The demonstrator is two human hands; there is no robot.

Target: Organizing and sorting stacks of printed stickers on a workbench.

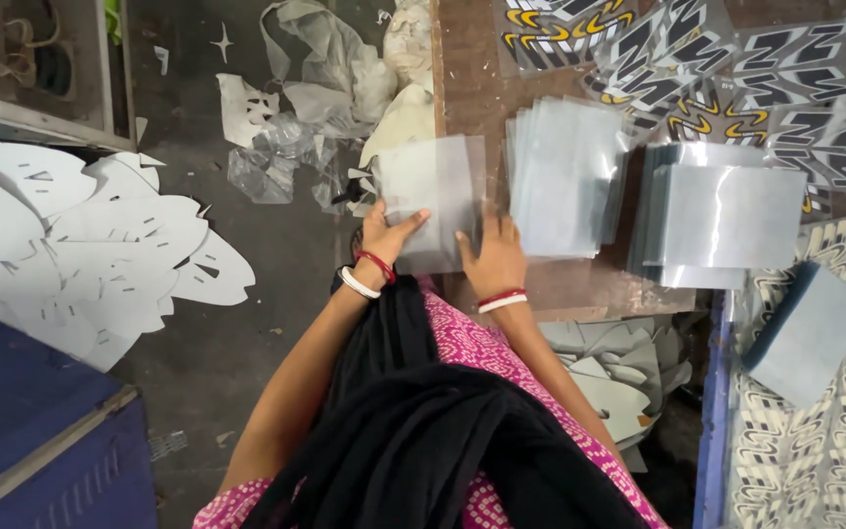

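My left hand (384, 235) grips the left edge of a clear plastic sheet (433, 191), thumb on top. My right hand (493, 257) lies flat with fingers spread on the sheet's lower right part, at the near edge of a brown wooden table (472, 88). Right of the sheet rests a stack of similar clear sheets (565, 176). A second stack of clear sheets (727, 216) sits further right.
Black, white and yellow printed cut-outs (736, 59) cover the table's far right. A grey-blue pad (805, 333) lies on patterned sheets (824, 431) at the right. White cut scraps (80, 245) and crumpled plastic (315, 88) litter the dark floor. A blue box (22, 431) stands lower left.
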